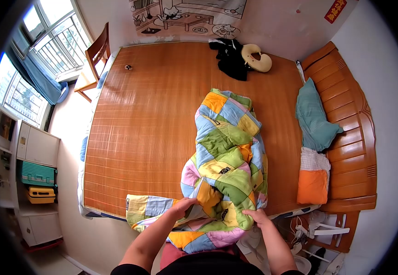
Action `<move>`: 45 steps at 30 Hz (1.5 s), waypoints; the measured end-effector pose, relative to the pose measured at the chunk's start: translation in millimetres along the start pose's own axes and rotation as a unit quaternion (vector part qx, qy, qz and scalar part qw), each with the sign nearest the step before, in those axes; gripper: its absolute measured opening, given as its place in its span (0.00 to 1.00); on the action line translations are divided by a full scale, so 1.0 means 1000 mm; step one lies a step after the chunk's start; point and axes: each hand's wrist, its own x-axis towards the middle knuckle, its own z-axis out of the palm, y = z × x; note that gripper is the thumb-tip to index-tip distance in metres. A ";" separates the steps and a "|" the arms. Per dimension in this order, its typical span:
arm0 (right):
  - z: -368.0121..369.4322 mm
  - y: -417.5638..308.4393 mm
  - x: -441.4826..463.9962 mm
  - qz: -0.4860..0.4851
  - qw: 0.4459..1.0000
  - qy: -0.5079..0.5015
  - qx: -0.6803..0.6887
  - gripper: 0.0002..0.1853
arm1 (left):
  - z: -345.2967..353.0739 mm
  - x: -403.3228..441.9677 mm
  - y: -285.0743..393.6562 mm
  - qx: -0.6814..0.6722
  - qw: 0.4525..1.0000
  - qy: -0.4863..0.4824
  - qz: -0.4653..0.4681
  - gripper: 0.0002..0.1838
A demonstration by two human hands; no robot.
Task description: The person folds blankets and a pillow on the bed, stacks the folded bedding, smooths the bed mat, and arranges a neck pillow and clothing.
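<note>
A patchwork quilt (226,142) in green, blue, yellow, orange and pink lies bunched in a long heap across the bed mat. Its near end hangs over the bed's front edge against my body, and one corner spreads out to the left. My left hand (183,207) is closed on the quilt's near left part. On the near right side, my right hand (256,216) grips the quilt's edge, thumb on top. Some fingers of both hands are hidden by the cloth.
The brown bed mat (139,114) surrounds the quilt. A teal pillow (313,117) and an orange-and-white pillow (312,185) lie by the wooden headboard (345,123). Black clothing (232,59) and a neck pillow (261,63) lie at the back. A chair (97,57) stands far left.
</note>
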 end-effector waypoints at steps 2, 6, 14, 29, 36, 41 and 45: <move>0.020 -0.043 0.033 -0.100 0.994 0.047 0.027 0.19 | 0.013 -0.002 0.049 -0.058 0.993 0.042 0.089 0.14; 0.001 -0.221 0.037 -0.276 0.949 0.131 0.079 0.16 | -0.015 -0.059 0.221 -0.281 0.894 0.084 0.338 0.10; -0.045 -0.466 -0.145 -0.614 0.771 0.024 0.167 0.20 | -0.083 -0.348 0.391 -0.234 0.664 0.095 0.703 0.11; -0.228 -0.180 -0.157 -0.239 0.899 0.367 -0.001 0.23 | -0.426 -0.255 -0.014 -0.431 0.601 0.402 0.541 0.18; -0.155 -0.030 -0.055 -0.141 0.887 0.379 -0.223 0.18 | -0.339 -0.151 -0.081 -0.019 0.784 0.544 0.297 0.20; -0.106 0.030 -0.015 -0.110 0.904 0.375 -0.172 0.22 | -0.326 -0.159 -0.084 0.018 0.837 0.498 0.226 0.20; -0.097 0.050 0.002 -0.092 0.891 0.373 -0.241 0.24 | -0.306 -0.174 -0.064 0.086 0.879 0.463 0.082 0.26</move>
